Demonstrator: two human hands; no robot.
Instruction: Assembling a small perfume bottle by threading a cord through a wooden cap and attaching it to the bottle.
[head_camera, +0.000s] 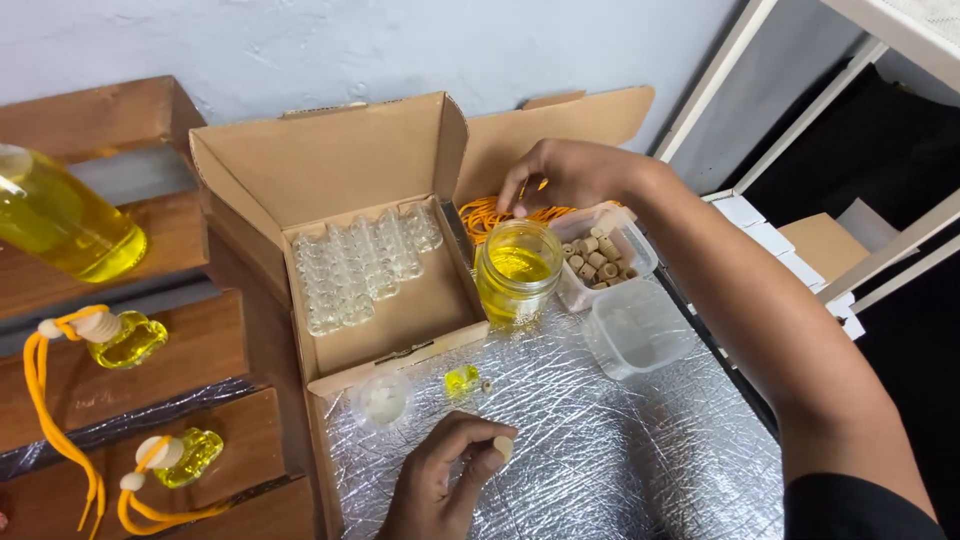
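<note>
Cords (487, 214), orange, lie far right behind the jar (516, 270); the right hand (565, 178) reaches into them, fingertips pinched on a strand. Near, over the foil mat (600, 440), the left hand (445, 480) pinches a small wooden cap (503, 447) between thumb and forefinger
</note>
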